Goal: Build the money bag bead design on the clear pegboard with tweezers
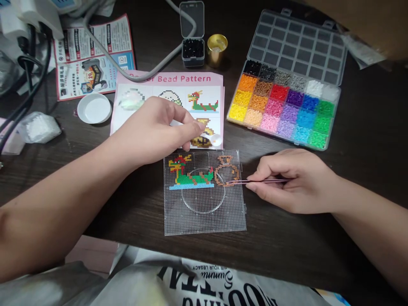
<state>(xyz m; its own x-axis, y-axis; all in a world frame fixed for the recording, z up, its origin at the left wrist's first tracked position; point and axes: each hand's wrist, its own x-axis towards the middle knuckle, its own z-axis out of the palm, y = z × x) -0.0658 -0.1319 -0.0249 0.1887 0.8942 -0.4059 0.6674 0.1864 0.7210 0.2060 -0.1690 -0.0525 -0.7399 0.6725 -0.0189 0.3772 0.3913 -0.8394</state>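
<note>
My left hand [162,127] pinches a small white spoon [216,140], whose bowl hangs over the lower edge of the printed pattern sheet [168,79]. A little orange speck shows in the bowl. Closed around a pair of thin tweezers [267,181], my right hand [290,180] is at the right side of the clear pegboard [204,221]. The tweezer tips reach the bottom of a brown bead outline [227,170] shaped like a pouch. Left of it on the board lies a green, red and yellow bead dragon [194,176] above a blue bead strip.
An opened bead box [283,102] with many coloured compartments stands at the back right. Behind the sheet are a small box of black beads [193,50] and a gold cup [217,49]. A white dish [94,108], a bag of white beads [40,127] and cables [146,77] occupy the left.
</note>
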